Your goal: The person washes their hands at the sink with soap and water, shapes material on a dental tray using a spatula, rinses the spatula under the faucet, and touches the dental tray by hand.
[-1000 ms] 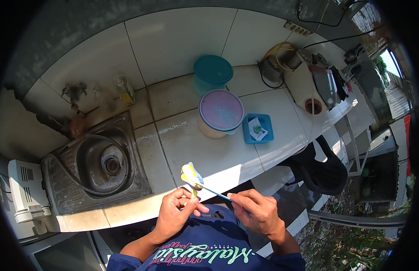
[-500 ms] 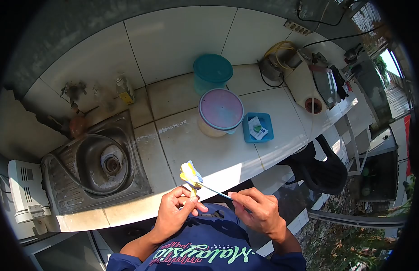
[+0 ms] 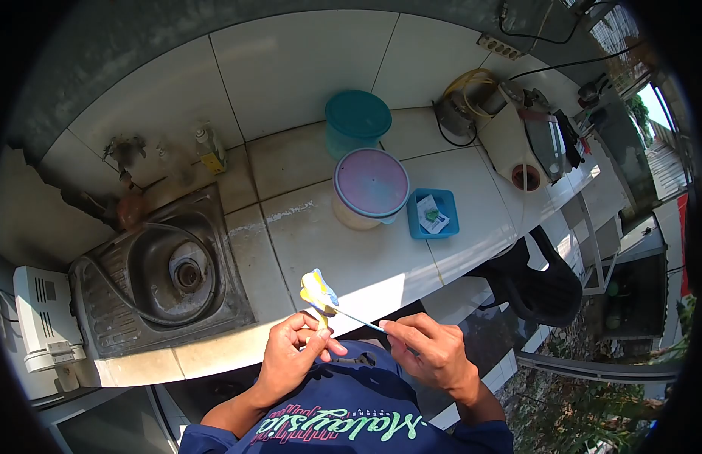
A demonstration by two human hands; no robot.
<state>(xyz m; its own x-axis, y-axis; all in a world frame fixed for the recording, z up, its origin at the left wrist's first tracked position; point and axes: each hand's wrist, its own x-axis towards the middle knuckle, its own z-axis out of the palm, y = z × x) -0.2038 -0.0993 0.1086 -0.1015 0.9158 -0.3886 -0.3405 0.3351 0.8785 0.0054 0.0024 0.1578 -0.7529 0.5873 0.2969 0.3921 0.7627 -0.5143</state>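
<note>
My left hand is closed, pinching the yellow stem of a small yellow, white and blue piece shaped somewhat like a flower. The piece is held upright over the counter's front edge. My right hand is closed on a thin blue stick, thumb and fingers near its right end. The stick slants up to the left, and its far tip meets the lower right side of the flower-like piece. Whether that tip has bristles cannot be made out.
A steel sink with a hose in it lies left. On the tiled counter stand a tub with a pink lid, a teal-lidded tub and a blue tray holding packets. A black chair is right.
The flower-like piece and the stick's tip have shifted very slightly left. Both hands keep the same grip and nearly the same place.
</note>
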